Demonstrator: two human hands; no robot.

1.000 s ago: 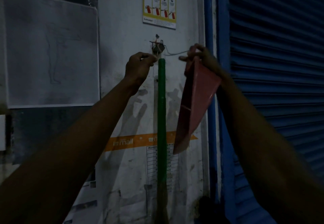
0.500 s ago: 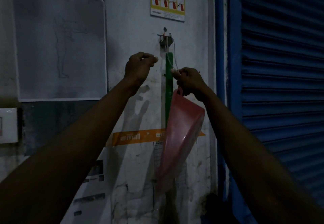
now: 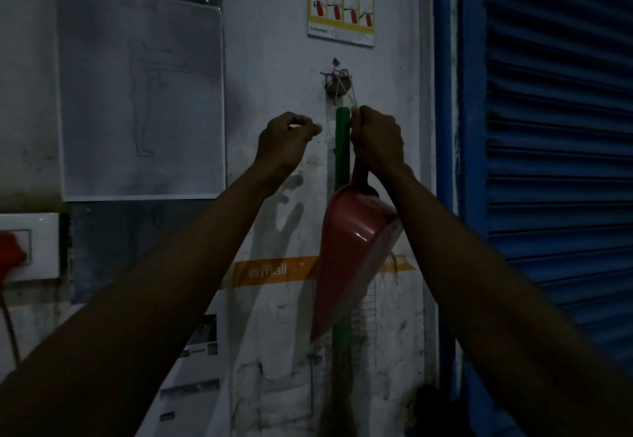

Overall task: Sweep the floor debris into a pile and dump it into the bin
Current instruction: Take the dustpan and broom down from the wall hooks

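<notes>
We seem to be handling tools: our right hand (image 3: 376,142) grips the red plastic dustpan (image 3: 349,248) by its handle, beside the hanging green broom pole (image 3: 342,149). Our left hand (image 3: 287,138) is curled, its hold unclear. Next, work the string (image 3: 352,97) at the wall hook (image 3: 337,82).

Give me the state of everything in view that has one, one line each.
dustpan, hanging wide end down, gripped at top by right hand
green broom stick, upright against the wall, behind the dustpan
left hand, fingers curled; whether holding anything unclear
roller shutter, down
wall hook, string looped on it
</notes>
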